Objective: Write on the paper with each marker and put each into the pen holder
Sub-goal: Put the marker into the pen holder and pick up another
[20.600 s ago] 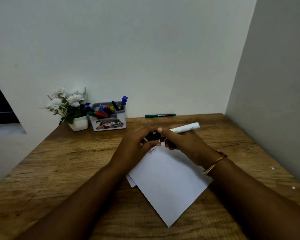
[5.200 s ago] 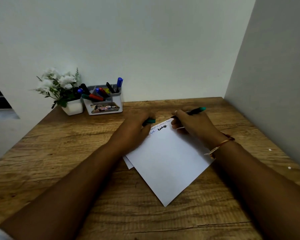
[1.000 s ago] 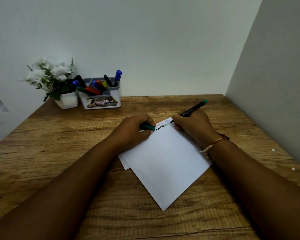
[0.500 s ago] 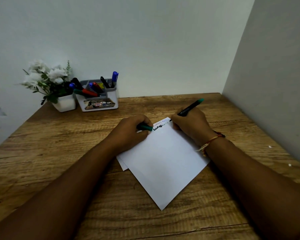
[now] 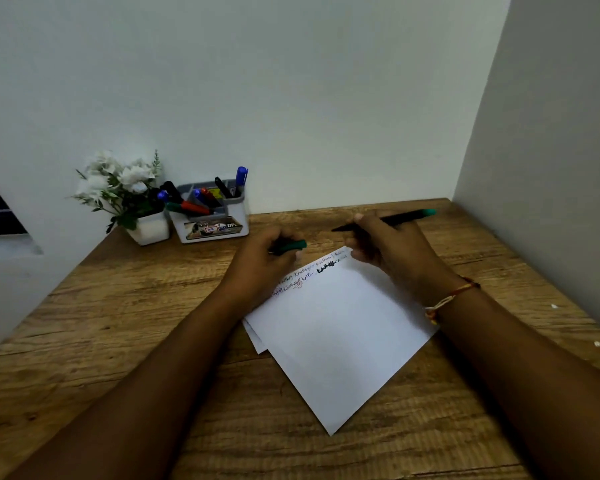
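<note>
Right hand (image 5: 392, 251) grips green marker (image 5: 388, 221) above paper (image 5: 340, 327) — left hand (image 5: 267, 261) holds cap (image 5: 291, 246) (green).

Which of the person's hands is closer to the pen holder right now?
Left. The left hand, gripping the green cap, sits just in front and right of the pen holder. The right hand, holding the marker, is farther right, by the far corner of the paper.

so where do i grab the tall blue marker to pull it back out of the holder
Pinch the blue marker by its capped top, the only part standing clear of the holder rim. Come straight down from above, probably a little from the right: it stands nearly upright in the right compartment, and a black marker leans close on its left.
</note>
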Demonstrator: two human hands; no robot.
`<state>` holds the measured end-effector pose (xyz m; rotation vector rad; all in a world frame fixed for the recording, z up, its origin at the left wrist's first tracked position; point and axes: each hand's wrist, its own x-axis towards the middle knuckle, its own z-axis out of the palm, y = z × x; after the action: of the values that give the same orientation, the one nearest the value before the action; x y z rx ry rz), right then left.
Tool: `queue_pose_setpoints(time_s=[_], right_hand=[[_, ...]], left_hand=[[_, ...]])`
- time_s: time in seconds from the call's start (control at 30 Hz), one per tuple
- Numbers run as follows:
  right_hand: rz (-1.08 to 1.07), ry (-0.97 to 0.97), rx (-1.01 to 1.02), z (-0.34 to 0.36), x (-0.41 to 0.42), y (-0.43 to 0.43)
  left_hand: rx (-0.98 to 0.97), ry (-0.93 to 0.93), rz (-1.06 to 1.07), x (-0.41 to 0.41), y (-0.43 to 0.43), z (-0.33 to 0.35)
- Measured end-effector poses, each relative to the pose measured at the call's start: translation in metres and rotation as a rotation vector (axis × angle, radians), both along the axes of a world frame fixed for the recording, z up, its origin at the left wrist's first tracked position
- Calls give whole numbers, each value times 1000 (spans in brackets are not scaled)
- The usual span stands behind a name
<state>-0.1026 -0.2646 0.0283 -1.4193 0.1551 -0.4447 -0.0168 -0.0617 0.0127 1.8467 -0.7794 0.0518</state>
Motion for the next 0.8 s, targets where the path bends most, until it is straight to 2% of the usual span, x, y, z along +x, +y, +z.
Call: queue_pose_setpoints(time_s=[0.07,0.3,0.8], right_hand=[[69,2,47,2,-3,6],[165,-11,-14,3,-7,14],[214,-3,-68,0,-7,15]], left_hand=[[-63,45,-22,-2,-1,2],[-142,94,-84,-8,-8,4],[-112,-14,-103,-13,-9,4]])
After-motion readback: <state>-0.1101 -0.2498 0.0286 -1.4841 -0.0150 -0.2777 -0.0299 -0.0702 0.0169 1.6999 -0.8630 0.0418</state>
